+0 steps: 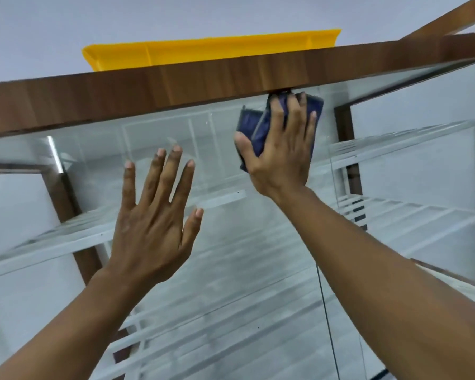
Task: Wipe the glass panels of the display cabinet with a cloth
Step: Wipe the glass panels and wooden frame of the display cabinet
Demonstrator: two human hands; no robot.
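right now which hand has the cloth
The right hand: it presses the blue cloth on the glass just under the wooden top. The left hand is spread and holds nothing.

you can read no text, label, brand or number anywhere here: none on the brown wood-grain display cabinet frame [176, 86], the flat yellow plastic tray [203, 50] above it, or the folded dark blue cloth [251, 124].

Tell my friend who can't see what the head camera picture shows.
The right hand presses a dark blue cloth against the cabinet's glass panel, under the wooden top rail. The left hand is spread open in front of the glass. A yellow plastic object sits on top.
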